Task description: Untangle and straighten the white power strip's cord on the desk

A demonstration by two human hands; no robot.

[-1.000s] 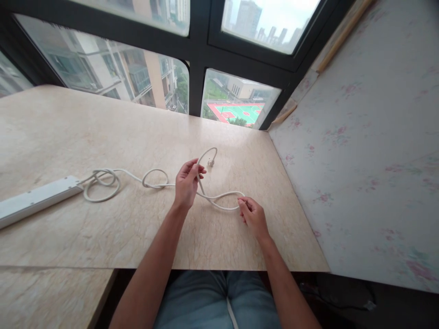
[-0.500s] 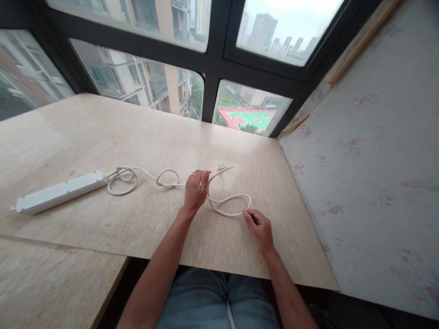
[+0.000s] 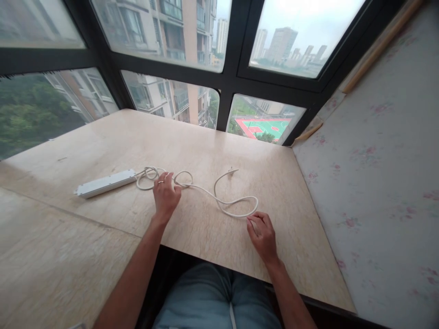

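A white power strip (image 3: 106,183) lies on the stone-patterned counter (image 3: 199,224), its sockets not visible. From its right end a white cord (image 3: 206,191) runs rightward through several loose loops and bends back to a small plug (image 3: 231,170). My left hand (image 3: 166,194), a ring on one finger, reaches over the cord between the loops near the strip, thumb apart from the fingers; what lies under the fingertips is hidden. Just below the rightmost loop is my right hand (image 3: 263,235), fingers loosely bent and thumb apart, the fingertips close to the cord.
Dark-framed windows (image 3: 229,82) border the counter's far side. A wall with flowered paper (image 3: 370,183) stands along the right. The counter's front edge runs just before my legs (image 3: 212,297), and another slab (image 3: 61,256) extends at the left.
My left hand has moved left along the cord, from beside the right loop to the loops near the strip. My right hand has loosened slightly at the loop. The view has shifted left.
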